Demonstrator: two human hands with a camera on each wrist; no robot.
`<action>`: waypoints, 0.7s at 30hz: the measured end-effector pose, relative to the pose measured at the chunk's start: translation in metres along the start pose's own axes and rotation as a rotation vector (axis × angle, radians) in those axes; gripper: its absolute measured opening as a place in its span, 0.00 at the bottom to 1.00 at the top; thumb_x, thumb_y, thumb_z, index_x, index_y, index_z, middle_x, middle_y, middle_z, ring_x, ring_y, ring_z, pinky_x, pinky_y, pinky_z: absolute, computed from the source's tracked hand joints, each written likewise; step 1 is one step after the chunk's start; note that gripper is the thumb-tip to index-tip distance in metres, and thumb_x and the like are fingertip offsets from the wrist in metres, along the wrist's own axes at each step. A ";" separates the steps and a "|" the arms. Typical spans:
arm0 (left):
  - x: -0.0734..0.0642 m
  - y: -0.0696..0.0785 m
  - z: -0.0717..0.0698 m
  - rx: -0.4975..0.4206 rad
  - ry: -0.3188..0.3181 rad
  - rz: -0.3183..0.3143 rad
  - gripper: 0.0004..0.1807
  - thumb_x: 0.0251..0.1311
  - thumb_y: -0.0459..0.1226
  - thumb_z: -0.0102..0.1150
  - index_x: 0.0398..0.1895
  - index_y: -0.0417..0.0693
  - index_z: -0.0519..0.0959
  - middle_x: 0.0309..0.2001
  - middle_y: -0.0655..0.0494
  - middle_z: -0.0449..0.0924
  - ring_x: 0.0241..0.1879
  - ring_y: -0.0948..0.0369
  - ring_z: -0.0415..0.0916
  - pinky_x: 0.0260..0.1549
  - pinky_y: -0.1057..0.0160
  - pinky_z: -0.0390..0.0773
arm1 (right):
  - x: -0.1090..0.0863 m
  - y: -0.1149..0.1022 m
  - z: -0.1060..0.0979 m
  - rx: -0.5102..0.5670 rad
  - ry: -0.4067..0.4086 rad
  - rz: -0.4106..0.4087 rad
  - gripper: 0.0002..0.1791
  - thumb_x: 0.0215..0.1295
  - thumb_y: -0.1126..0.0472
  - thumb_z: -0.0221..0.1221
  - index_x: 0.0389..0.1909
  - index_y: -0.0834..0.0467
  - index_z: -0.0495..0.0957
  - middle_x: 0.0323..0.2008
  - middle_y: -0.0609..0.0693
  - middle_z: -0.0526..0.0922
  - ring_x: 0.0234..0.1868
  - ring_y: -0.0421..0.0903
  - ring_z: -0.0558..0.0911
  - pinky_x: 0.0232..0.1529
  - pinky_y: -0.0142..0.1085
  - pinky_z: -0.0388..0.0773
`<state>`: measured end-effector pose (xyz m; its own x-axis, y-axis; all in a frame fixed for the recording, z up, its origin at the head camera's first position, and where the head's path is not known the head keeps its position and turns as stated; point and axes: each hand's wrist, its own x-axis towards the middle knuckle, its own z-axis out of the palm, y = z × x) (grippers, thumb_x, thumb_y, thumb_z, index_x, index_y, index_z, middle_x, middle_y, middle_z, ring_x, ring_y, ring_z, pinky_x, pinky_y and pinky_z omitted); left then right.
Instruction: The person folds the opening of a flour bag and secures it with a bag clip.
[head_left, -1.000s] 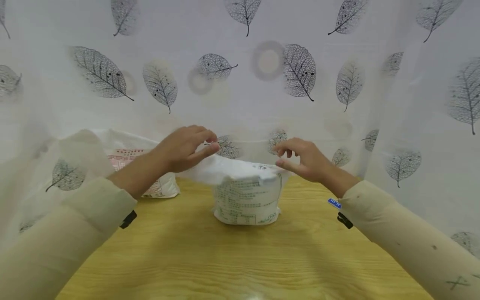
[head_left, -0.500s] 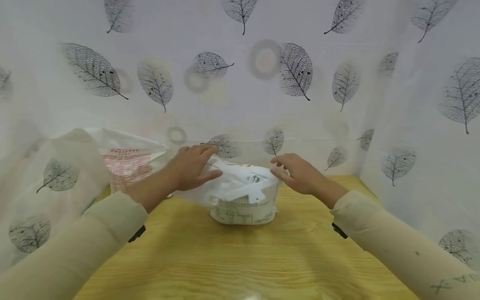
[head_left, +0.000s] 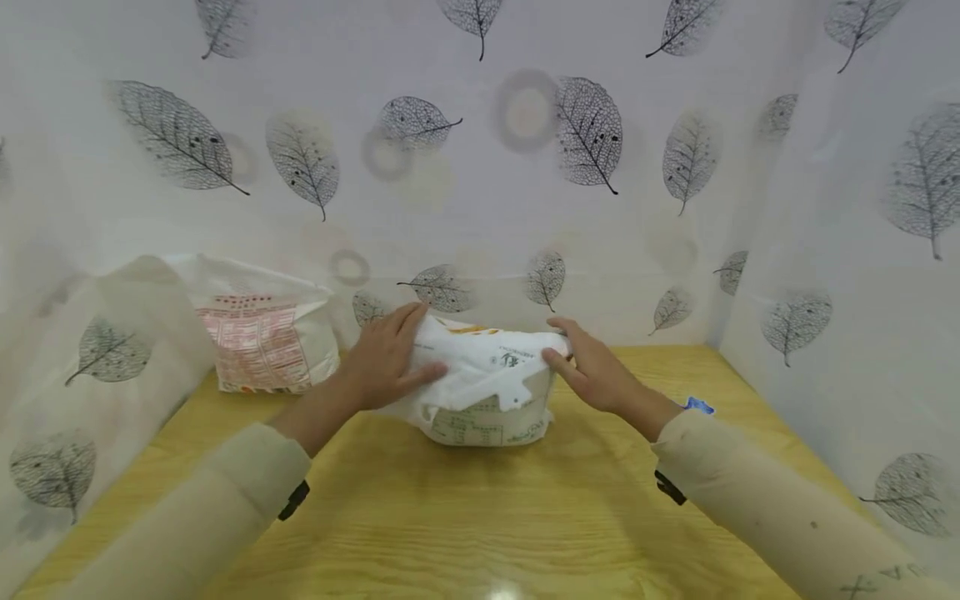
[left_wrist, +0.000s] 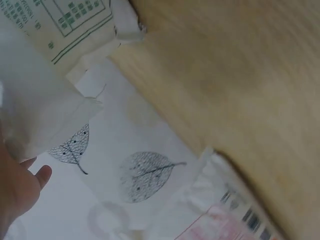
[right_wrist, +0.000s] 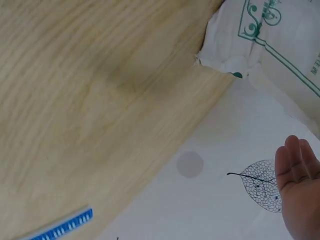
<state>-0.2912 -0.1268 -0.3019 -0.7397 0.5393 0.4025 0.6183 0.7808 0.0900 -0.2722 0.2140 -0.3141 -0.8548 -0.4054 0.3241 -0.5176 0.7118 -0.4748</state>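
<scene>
A white plastic bag with green print [head_left: 480, 417] sits upright on the wooden table, its white top folded down over the front. My left hand [head_left: 386, 358] rests against the bag's upper left end, thumb spread across the front and fingers over the top. At the upper right corner is my right hand [head_left: 596, 367], thumb toward the front and fingers reaching behind. Its fingers look straight in the right wrist view. From the left wrist, the bag's loose white film [left_wrist: 35, 100] covers part of my left hand.
A second white bag with red print [head_left: 262, 342] stands at the back left of the table [head_left: 480, 517]. A small blue-and-white strip [right_wrist: 65, 225] lies to the right. Leaf-patterned white sheeting [head_left: 480, 208] encloses the back and sides.
The bag's top has folded down over its front, covering more of the green print. Both hands have come down and in onto its top ends.
</scene>
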 end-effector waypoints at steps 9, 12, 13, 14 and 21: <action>-0.019 -0.003 0.042 -0.583 0.065 -0.323 0.69 0.56 0.63 0.65 0.78 0.52 0.21 0.80 0.39 0.30 0.77 0.38 0.41 0.72 0.38 0.50 | -0.014 0.022 0.036 0.186 0.025 0.020 0.31 0.76 0.49 0.51 0.71 0.59 0.54 0.48 0.56 0.79 0.43 0.49 0.78 0.36 0.37 0.75; -0.024 -0.003 0.059 -0.746 0.093 -0.333 0.66 0.58 0.59 0.66 0.79 0.58 0.23 0.79 0.37 0.42 0.75 0.39 0.52 0.70 0.38 0.56 | -0.019 0.024 0.048 0.216 -0.023 0.018 0.30 0.75 0.48 0.53 0.69 0.57 0.55 0.50 0.55 0.77 0.45 0.48 0.78 0.38 0.37 0.77; -0.025 -0.003 0.064 -0.779 0.092 -0.317 0.63 0.60 0.57 0.65 0.79 0.59 0.25 0.78 0.37 0.48 0.74 0.40 0.55 0.70 0.39 0.57 | -0.020 0.024 0.052 0.227 -0.032 0.021 0.30 0.75 0.48 0.53 0.69 0.56 0.55 0.51 0.54 0.77 0.45 0.48 0.78 0.39 0.37 0.77; -0.027 -0.004 0.069 -0.803 0.089 -0.294 0.60 0.62 0.56 0.63 0.80 0.58 0.27 0.77 0.37 0.52 0.74 0.41 0.57 0.70 0.40 0.58 | -0.021 0.025 0.055 0.242 -0.038 0.027 0.32 0.74 0.48 0.54 0.70 0.56 0.55 0.52 0.54 0.77 0.46 0.47 0.78 0.39 0.38 0.77; -0.035 -0.005 0.091 -0.798 0.040 -0.232 0.44 0.70 0.52 0.55 0.77 0.43 0.44 0.71 0.39 0.61 0.73 0.44 0.59 0.71 0.42 0.58 | -0.018 0.030 0.071 0.268 -0.063 0.012 0.37 0.66 0.48 0.64 0.70 0.52 0.58 0.58 0.51 0.77 0.49 0.46 0.77 0.46 0.46 0.77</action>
<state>-0.2923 -0.1209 -0.3996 -0.8711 0.3685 0.3247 0.4648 0.4048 0.7875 -0.2752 0.2023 -0.3925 -0.8573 -0.4383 0.2699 -0.4919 0.5432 -0.6804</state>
